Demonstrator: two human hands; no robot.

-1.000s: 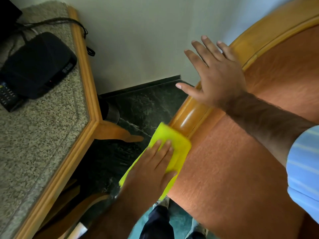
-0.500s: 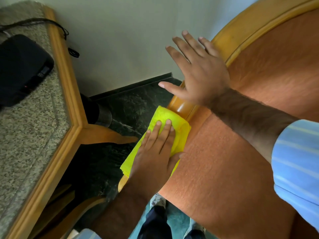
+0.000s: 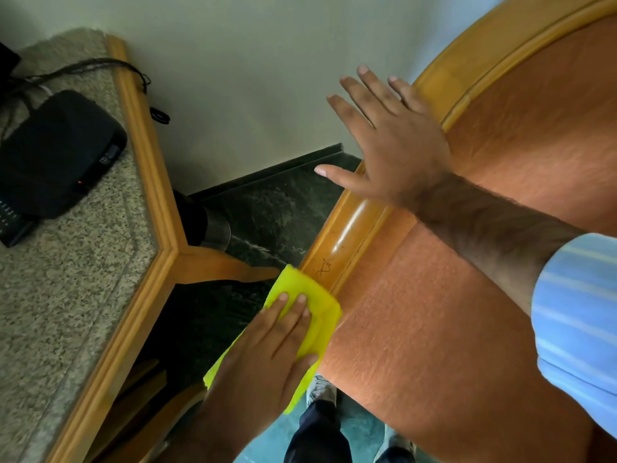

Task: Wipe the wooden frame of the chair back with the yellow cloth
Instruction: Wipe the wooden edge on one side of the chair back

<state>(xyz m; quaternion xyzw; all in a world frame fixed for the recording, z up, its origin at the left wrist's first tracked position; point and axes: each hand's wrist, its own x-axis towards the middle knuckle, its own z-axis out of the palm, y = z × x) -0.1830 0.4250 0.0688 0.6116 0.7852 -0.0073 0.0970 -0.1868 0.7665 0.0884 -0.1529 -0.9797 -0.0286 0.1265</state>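
— Wooden frame [image 3: 347, 228] curves round the orange padding [image 3: 434, 329] of the chair back, and most of that glossy rail looks unwiped. What might go wrong?

— My guess: the table [image 3: 100, 295] stands near, so a long stroke could knock an elbow into its edge.

— And the hands?

— The right hand [image 3: 397, 152] lies flat on the upper rail, fingers spread, gripping nothing; if it slips, the chair may shift. The left hand [image 3: 267, 355] presses the yellow cloth [image 3: 317, 312] flat against the lower rail, fingers straight and together.

— Smaller risks?

— The cloth's loose tail hangs below the palm and could bunch up, skipping the scribbled mark [image 3: 322, 267] just above it.
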